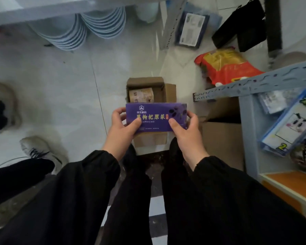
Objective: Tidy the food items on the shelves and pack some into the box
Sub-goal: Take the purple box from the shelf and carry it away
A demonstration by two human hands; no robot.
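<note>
Both hands, left [121, 128] and right [185, 132], grip the ends of a purple pack [155, 116] with thumbs on top, holding it above the open box [170, 92] on the floor, a beige packet [141, 95] inside.

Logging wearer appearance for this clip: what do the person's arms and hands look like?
Long, loose black sleeves cover both arms, left sleeve and right sleeve, ending at the wrists. The left hand and right hand are bare: no gloves, rings or watch visible.
</note>
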